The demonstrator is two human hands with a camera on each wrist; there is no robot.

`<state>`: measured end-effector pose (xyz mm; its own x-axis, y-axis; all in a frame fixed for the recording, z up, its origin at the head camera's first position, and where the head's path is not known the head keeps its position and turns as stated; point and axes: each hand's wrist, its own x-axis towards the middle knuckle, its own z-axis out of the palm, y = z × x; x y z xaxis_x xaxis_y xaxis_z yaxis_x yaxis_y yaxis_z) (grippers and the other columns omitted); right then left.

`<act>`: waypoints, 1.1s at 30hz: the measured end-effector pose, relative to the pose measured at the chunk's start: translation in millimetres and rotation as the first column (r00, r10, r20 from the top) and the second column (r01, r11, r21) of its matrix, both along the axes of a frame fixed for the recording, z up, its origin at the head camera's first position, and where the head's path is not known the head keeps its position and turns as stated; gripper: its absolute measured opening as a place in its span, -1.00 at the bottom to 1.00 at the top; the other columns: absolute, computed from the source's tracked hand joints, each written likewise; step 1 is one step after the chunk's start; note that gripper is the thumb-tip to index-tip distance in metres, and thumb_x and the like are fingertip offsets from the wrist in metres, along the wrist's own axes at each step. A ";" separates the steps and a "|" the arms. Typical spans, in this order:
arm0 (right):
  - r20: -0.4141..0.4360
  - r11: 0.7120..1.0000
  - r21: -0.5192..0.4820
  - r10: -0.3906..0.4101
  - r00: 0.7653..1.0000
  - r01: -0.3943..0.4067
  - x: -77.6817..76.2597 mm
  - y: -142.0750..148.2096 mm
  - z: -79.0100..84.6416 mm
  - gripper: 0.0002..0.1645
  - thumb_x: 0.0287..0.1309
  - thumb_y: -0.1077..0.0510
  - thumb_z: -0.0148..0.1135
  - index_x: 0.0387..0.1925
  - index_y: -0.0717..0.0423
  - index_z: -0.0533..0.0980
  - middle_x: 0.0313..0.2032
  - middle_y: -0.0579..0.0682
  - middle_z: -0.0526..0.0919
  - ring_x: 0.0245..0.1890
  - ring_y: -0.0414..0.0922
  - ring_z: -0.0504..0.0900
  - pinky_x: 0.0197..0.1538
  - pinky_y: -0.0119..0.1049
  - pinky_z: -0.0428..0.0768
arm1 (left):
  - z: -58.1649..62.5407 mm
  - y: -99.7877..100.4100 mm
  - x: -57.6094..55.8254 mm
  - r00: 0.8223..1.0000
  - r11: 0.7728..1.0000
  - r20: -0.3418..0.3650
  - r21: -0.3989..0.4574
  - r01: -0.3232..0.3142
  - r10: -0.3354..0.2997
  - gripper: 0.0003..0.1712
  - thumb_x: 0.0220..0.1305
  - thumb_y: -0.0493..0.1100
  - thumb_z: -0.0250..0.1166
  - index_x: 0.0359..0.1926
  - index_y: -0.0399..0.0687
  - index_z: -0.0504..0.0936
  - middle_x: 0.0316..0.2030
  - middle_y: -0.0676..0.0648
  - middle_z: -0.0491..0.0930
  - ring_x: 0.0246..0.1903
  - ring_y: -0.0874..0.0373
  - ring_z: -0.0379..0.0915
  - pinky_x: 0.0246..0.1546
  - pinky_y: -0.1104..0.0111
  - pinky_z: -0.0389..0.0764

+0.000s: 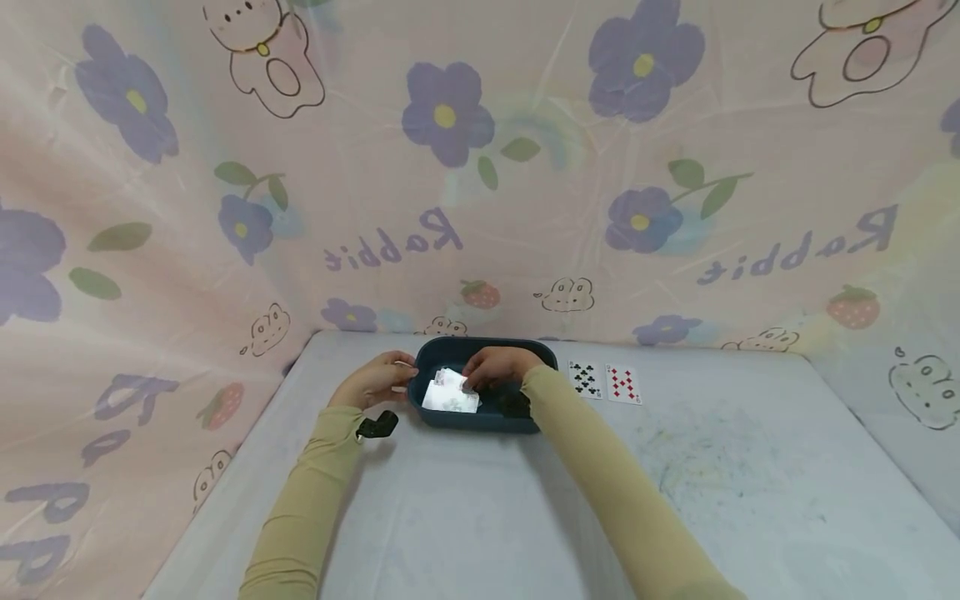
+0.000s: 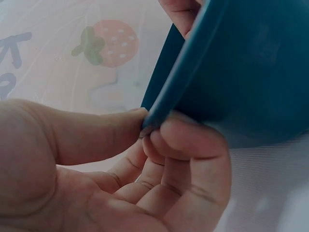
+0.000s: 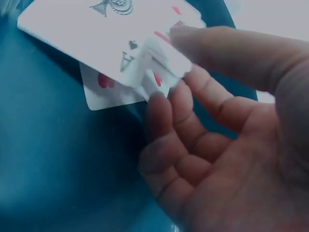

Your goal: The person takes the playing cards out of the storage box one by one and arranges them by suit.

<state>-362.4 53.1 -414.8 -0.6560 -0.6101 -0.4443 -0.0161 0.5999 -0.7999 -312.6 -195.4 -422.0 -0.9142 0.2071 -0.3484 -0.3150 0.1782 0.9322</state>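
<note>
A dark blue rounded basin stands on the table with several playing cards inside, at its left. My left hand pinches the basin's left rim between thumb and fingers, as the left wrist view shows at the rim. Reaching into the basin, my right hand pinches playing cards between thumb and fingertips. In the right wrist view, an ace of spades lies across a hearts card, and the pinched corner bends up.
Right of the basin, a clubs card and a diamonds card lie face up side by side on the white table. A printed curtain hangs behind and at the left. A black device is on the left wrist.
</note>
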 end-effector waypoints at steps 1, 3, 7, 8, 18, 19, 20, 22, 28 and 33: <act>-0.001 1.000 0.001 0.005 1.000 -0.005 0.4 -0.3 -0.1 -0.74 0.17 0.20 0.30 -0.10 0.20 0.55 -0.20 0.02 0.61 -0.21 -0.10 0.54 -0.07 -0.23 0.50 | -0.2 0.0 0.1 1.000 1.000 -0.002 0.001 0.001 -0.001 -0.66 0.39 -0.32 0.08 0.12 -0.31 0.25 -0.20 -0.18 0.42 -0.28 0.05 0.41 -0.35 0.27 0.55; -0.001 1.000 0.004 0.007 1.000 -0.007 0.9 -0.8 -0.2 -0.72 0.12 0.22 0.34 -0.11 0.19 0.54 -0.22 0.02 0.62 -0.23 -0.10 0.54 -0.05 -0.23 0.51 | 0.0 0.1 0.8 1.000 1.000 -0.005 -0.001 0.000 0.000 -0.66 0.40 -0.32 0.08 0.12 -0.31 0.25 -0.17 -0.20 0.41 -0.25 0.04 0.41 -0.34 0.27 0.55; 0.023 1.000 -0.001 -0.010 1.000 0.010 2.5 -2.3 2.1 -0.70 0.10 0.26 0.35 -0.09 0.21 0.54 -0.19 0.03 0.62 -0.22 -0.10 0.57 -0.04 -0.22 0.54 | 1.4 0.9 1.8 1.000 1.000 -0.004 -0.011 -0.001 0.001 -0.64 0.40 -0.32 0.07 0.14 -0.31 0.24 -0.14 -0.21 0.41 -0.24 0.03 0.41 -0.32 0.27 0.55; 0.021 1.000 0.001 -0.014 1.000 0.014 2.9 -2.7 2.9 -0.69 0.11 0.26 0.35 -0.08 0.21 0.54 -0.18 0.04 0.62 -0.21 -0.10 0.57 -0.05 -0.22 0.55 | 1.7 0.9 2.0 1.000 1.000 -0.002 -0.011 -0.004 0.004 -0.64 0.40 -0.32 0.07 0.15 -0.31 0.24 -0.14 -0.20 0.41 -0.24 0.04 0.41 -0.31 0.27 0.55; -0.064 0.997 0.038 -0.067 0.996 0.069 1.5 7.5 3.9 -0.67 0.16 0.27 0.28 0.00 0.23 0.59 -0.13 0.03 0.62 -0.19 -0.12 0.57 -0.10 -0.25 0.58 | 0.6 0.9 0.1 1.000 1.000 0.010 -0.011 -0.009 0.009 -0.65 0.41 -0.32 0.07 0.14 -0.30 0.25 -0.11 -0.26 0.41 -0.21 0.00 0.42 -0.30 0.26 0.56; -0.067 0.996 0.041 -0.077 0.995 0.080 1.5 9.0 4.6 -0.68 0.17 0.28 0.28 -0.02 0.23 0.60 -0.14 0.03 0.63 -0.20 -0.12 0.57 -0.11 -0.25 0.58 | 0.9 0.9 0.2 1.000 1.000 0.013 -0.014 -0.014 0.014 -0.66 0.40 -0.32 0.08 0.14 -0.29 0.26 -0.11 -0.25 0.41 -0.21 -0.01 0.41 -0.31 0.26 0.56; -0.067 0.995 0.041 -0.091 0.994 0.094 1.3 10.5 5.6 -0.70 0.17 0.28 0.27 -0.04 0.23 0.61 -0.15 0.04 0.64 -0.22 -0.12 0.58 -0.13 -0.25 0.59 | 1.1 0.9 0.2 1.000 1.000 0.016 -0.018 -0.016 0.016 -0.66 0.40 -0.32 0.08 0.13 -0.29 0.27 -0.11 -0.25 0.41 -0.21 -0.01 0.41 -0.31 0.27 0.55; -0.072 0.992 0.044 -0.113 0.991 0.117 1.4 13.7 8.0 -0.72 0.17 0.28 0.28 -0.06 0.22 0.62 -0.17 0.04 0.65 -0.24 -0.12 0.58 -0.15 -0.26 0.59 | 1.7 1.0 0.5 1.000 1.000 0.012 -0.025 -0.013 0.013 -0.66 0.40 -0.31 0.08 0.14 -0.29 0.27 -0.11 -0.25 0.41 -0.20 -0.02 0.41 -0.31 0.27 0.55; -0.046 0.990 0.022 -0.135 0.990 0.137 0.3 20.7 14.5 -0.70 0.17 0.31 0.26 -0.04 0.28 0.60 -0.15 0.06 0.65 -0.24 -0.14 0.59 -0.09 -0.26 0.58 | 1.6 0.8 -0.3 1.000 1.000 0.003 0.004 0.000 0.000 -0.66 0.41 -0.33 0.06 0.13 -0.33 0.25 -0.13 -0.26 0.40 -0.22 -0.01 0.41 -0.32 0.27 0.55; -0.009 0.991 0.004 -0.132 0.991 0.132 1.4 26.3 15.8 -0.64 0.17 0.35 0.26 0.02 0.34 0.54 -0.17 0.11 0.67 -0.24 -0.09 0.64 -0.04 -0.23 0.56 | 0.5 -0.3 0.3 1.000 1.000 0.005 0.001 0.004 -0.004 -0.64 0.41 -0.33 0.06 0.16 -0.34 0.24 -0.12 -0.27 0.39 -0.22 -0.01 0.40 -0.31 0.27 0.55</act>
